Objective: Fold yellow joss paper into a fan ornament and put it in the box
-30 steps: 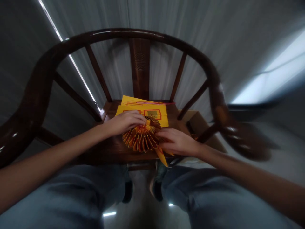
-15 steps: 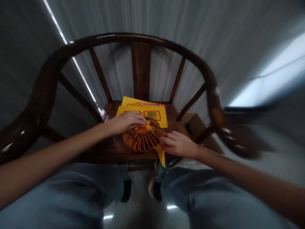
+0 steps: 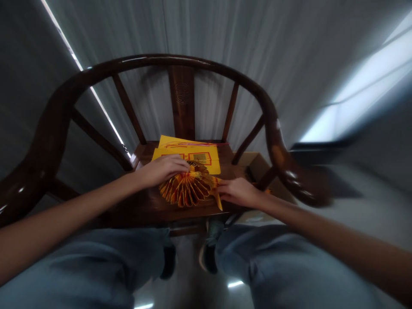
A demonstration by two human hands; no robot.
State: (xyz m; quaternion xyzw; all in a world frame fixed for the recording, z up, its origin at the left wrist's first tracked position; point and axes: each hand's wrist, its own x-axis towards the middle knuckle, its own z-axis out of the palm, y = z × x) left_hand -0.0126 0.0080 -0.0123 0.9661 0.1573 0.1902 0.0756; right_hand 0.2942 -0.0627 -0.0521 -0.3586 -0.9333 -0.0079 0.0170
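A round pleated paper fan [image 3: 184, 194] in gold and red rests on the dark wooden chair seat [image 3: 135, 201]. My left hand [image 3: 165, 168] lies over its upper left, fingers closed at its red centre. At the fan's right edge, my right hand [image 3: 238, 191] pinches a yellow-orange paper piece [image 3: 216, 194], whose pointed end hangs down beside the fan. Whether that piece is joined to the fan I cannot tell. Behind the fan lie yellow paper sheets [image 3: 215, 166] with red-framed prints, and thin pink and red strings [image 3: 193, 143] on top.
The chair's curved armrail [image 3: 157, 59] rings the seat at the back and both sides. An open cardboard box [image 3: 257, 161] stands to the right, below the armrail. My knees are against the front, with shoes [image 3: 209, 257] on the floor beneath.
My right hand has turned and its fingers have closed on the yellow-orange piece, whose hanging tip now sits higher. The left hand stays on the fan. The whole view has shifted slightly.
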